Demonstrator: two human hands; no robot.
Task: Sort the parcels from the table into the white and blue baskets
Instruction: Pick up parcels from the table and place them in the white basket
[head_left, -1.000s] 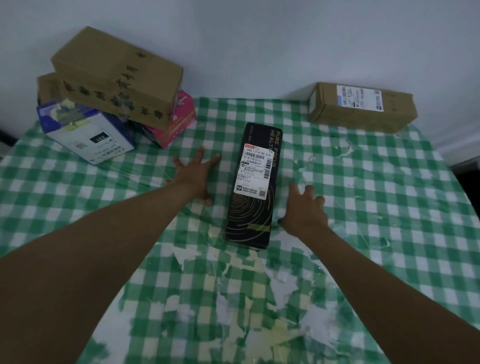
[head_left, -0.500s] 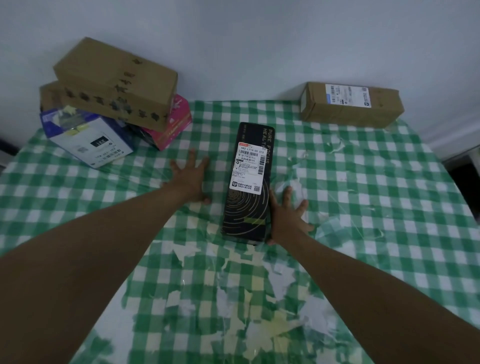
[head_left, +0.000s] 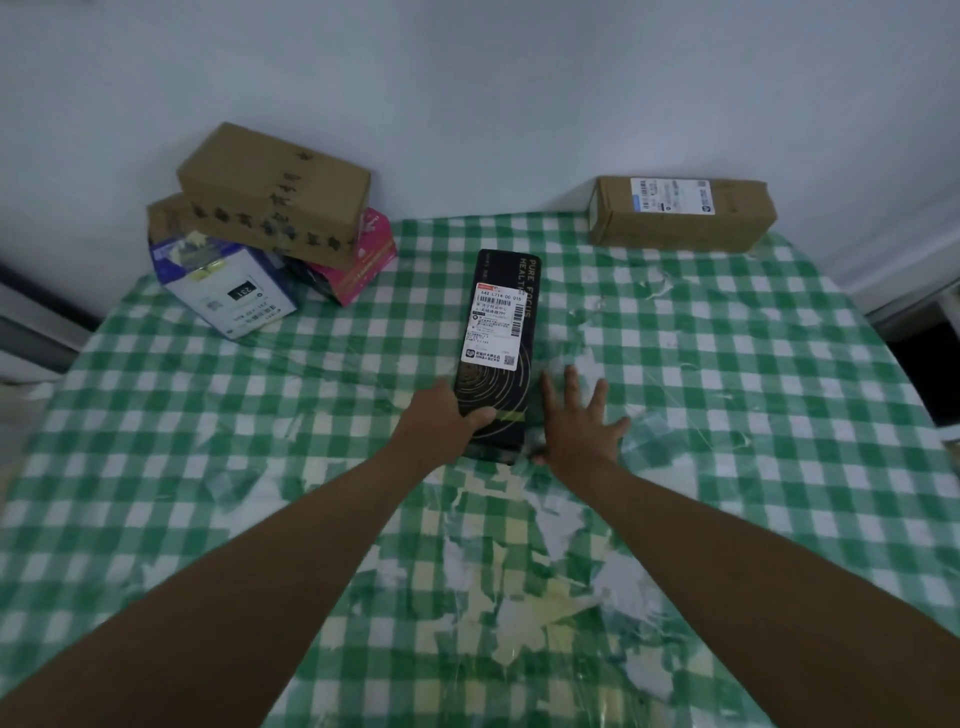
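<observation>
The long black parcel (head_left: 497, 358) lies flat mid-table, nearer the far edge. The left hand (head_left: 441, 415) grips its near end, thumb on top; the right hand (head_left: 576, 421) rests flat alongside, fingers spread. It looks stiff, smooth-skinned and probably light, so clasping both long sides should suit.

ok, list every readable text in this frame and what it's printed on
"PURE FOCUS" and a cut-off "HEALT": black box, printed along its far right edge.
"642 L714 00 015": white shipping label on that black box; its smaller lines, barcode and QR code are too small to read.
"231", upside down: white and blue box.
Black characters on the top brown carton: blurred.
Label on the far right brown box: too small.
</observation>
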